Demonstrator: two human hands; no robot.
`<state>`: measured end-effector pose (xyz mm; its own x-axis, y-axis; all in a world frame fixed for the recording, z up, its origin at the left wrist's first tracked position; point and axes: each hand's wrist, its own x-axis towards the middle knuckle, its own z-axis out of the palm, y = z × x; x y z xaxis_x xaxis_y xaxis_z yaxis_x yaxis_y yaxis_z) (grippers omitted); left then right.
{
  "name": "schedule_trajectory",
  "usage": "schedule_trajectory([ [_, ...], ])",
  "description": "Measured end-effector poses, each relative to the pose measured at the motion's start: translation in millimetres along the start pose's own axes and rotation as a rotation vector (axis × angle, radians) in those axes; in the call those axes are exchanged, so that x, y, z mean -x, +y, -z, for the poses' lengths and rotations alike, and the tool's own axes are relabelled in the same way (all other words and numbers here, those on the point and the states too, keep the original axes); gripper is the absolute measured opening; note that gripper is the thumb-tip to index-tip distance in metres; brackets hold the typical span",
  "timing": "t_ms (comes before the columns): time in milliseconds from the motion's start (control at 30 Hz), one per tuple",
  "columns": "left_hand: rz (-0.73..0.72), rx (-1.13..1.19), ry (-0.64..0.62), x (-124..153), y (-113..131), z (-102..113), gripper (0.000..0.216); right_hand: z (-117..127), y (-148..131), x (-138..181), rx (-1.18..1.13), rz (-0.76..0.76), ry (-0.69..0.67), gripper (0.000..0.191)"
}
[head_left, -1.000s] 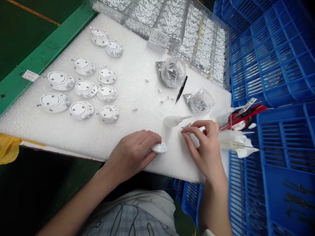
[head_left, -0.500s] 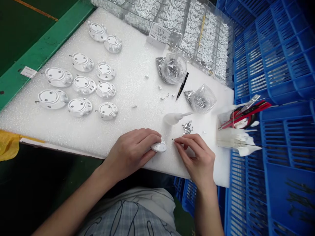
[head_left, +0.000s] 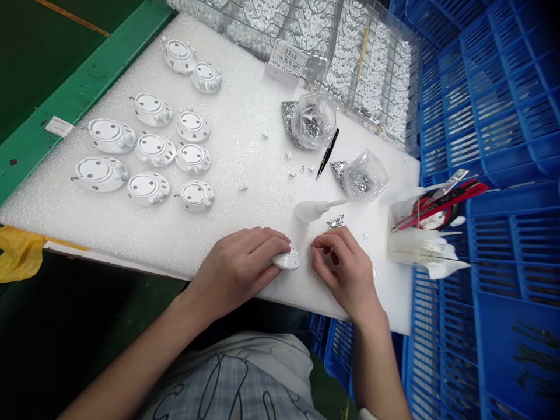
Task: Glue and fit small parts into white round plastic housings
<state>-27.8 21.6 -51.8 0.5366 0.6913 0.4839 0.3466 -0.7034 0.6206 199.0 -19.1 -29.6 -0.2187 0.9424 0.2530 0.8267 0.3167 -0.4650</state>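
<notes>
While rows of finished white housings (head_left: 151, 149) sit at the far left of the foam sheet (head_left: 131, 233), the work is at its near edge. Left hand (head_left: 238, 268): fingers curled over a small white round cap (head_left: 286, 259), pinning it to the foam. Right hand (head_left: 345, 274), just beside the cap: thumb and forefinger pinched narrow; anything between them is too small to tell. Beyond it lie loose metal bits (head_left: 336, 222) and a squeeze bottle (head_left: 312, 210). The cap looks light, stiff and smooth, so likely slippery; it is best gripped at the rim, with the top left clear.
</notes>
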Motion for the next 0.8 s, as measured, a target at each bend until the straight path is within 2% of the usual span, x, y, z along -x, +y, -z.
schedule_trajectory([
  [100, -0.006, -0.003, 0.004, 0.6, 0.1, -0.9, 0.012, 2.2, -10.2, 3.9, -0.156, -0.043, 0.072, 0.011],
  [233, -0.014, -0.020, 0.024, 1.0, 0.1, -2.0, 0.012, 1.2, -28.0, 6.4, -0.260, -0.024, 0.106, 0.012],
  [567, -0.025, -0.024, 0.010, 0.6, 1.5, -1.0, 0.010, 0.6, -38.9, -1.2, -0.148, 0.068, 0.082, 0.020],
  [800, 0.039, -0.033, -0.020, -0.5, 2.2, -0.4, 0.011, 3.1, -36.7, 7.2, -0.161, 0.104, 0.079, 0.028],
])
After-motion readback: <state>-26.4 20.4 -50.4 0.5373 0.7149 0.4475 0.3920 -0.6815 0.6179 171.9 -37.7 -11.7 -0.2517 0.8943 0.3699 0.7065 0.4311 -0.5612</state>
